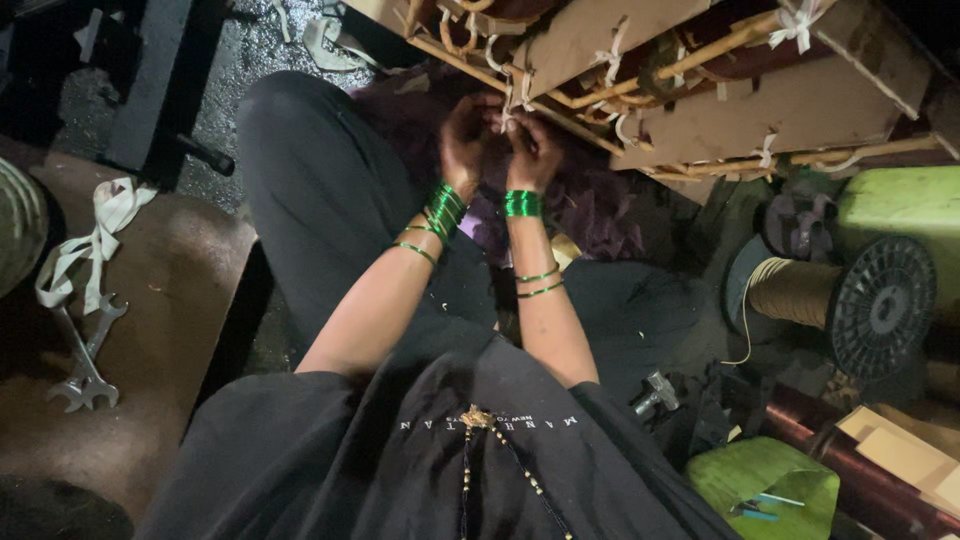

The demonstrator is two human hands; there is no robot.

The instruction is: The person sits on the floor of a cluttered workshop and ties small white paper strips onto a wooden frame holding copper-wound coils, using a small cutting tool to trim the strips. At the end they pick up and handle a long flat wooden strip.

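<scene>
My left hand (pixel 467 135) and my right hand (pixel 535 148) are raised together at a white cloth tie (pixel 508 113) on a large winding assembly (pixel 690 90) of tan board pieces and copper-coloured coils. Both hands pinch the ends of that tie where it wraps a tan sleeved lead. Green bangles ring both wrists. Several other white ties are knotted along the leads across the assembly. My fingertips partly hide the knot.
Two spanners (pixel 85 360) and a white cloth strip (pixel 90 245) lie on a brown board at left. A black spool of tan cord (pixel 850 295) sits at right, with a green box behind it. A small hammer (pixel 655 392) and a green pad lie lower right.
</scene>
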